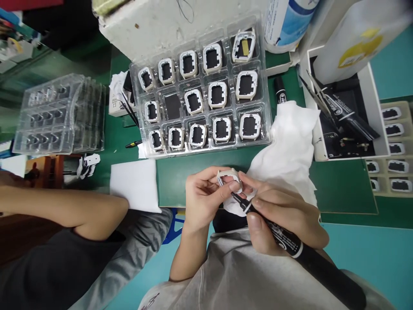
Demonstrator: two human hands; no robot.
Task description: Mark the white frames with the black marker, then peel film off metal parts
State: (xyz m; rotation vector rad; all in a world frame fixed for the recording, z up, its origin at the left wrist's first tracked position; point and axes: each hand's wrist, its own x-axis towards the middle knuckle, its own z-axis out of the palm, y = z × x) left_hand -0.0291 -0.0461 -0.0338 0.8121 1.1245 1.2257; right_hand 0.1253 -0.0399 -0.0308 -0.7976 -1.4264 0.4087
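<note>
Between its thumb and fingers, my left hand pinches a small pale watch case frame near the table's front edge. My right hand grips a black marker pen, its tip pointing at the lower edge of the frame; whether the tip touches it I cannot make out. The right fingertips are close to the frame's right side. Just ahead stands a clear plastic tray with several similar frames in its pockets; one pocket shows only its dark bottom.
A white cloth lies right of my hands, beside a white box of tweezers and markers. Bottles stand behind. Stacked clear trays and a white pad are left, near a co-worker's arm.
</note>
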